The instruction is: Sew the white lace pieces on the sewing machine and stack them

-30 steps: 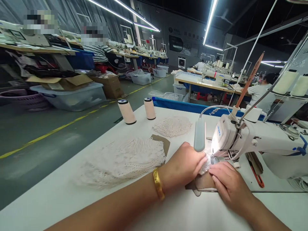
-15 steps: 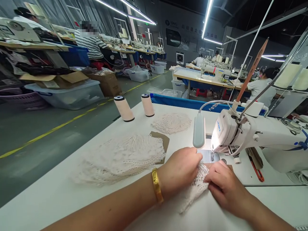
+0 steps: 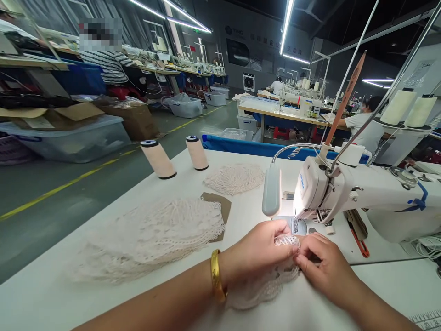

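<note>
A piece of white lace fabric (image 3: 272, 287) is held between my two hands, just in front of the sewing machine (image 3: 317, 193). My left hand (image 3: 263, 246), with a gold bracelet on its wrist, is closed on the lace, thumb on top. At the lace's right edge, my right hand (image 3: 325, 264) pinches it with thumb and fingers. The needle area sits just beyond my fingertips, lit by a lamp (image 3: 272, 191). To the left lies a large stack of lace pieces (image 3: 155, 234) on brown card, and behind it a smaller lace pile (image 3: 234, 178).
Two peach thread cones (image 3: 158, 159) stand at the table's far left edge. An orange-handled tool (image 3: 359, 239) lies under the machine arm. A ruler (image 3: 427, 319) shows at the lower right. Co-workers sit at other machines; plastic bins (image 3: 186, 105) line the aisle.
The lace has been turned and spread under my left hand, whose thumb now presses its edge near the right fingers. My view has shifted slightly to the right.
</note>
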Demonstrator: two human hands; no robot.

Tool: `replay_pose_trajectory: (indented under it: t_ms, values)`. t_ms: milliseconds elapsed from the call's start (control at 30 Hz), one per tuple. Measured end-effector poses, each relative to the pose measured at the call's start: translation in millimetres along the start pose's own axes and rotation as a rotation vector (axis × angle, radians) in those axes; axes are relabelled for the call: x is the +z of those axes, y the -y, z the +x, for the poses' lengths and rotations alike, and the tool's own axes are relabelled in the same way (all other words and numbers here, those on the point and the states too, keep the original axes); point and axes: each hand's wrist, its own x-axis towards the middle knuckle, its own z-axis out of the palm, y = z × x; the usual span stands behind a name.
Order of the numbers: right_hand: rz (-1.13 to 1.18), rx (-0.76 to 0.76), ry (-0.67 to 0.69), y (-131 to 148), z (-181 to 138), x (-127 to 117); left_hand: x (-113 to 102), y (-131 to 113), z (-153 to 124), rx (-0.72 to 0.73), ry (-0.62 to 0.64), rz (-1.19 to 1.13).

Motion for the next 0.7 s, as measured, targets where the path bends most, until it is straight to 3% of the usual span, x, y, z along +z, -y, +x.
replay_pose_trajectory:
  t_ms: [167,367,700]
  values:
    - [0.106,0.199,-0.044,-1,-3,6,2,2,1,0.016,0.028,-0.023]
    - [0.285,0.279,-0.07,1,2,7,6,3,0,0.052,-0.013,-0.075]
    - [0.148,0.154,-0.086,1,4,5,11,6,-1,0.096,-0.032,-0.06]
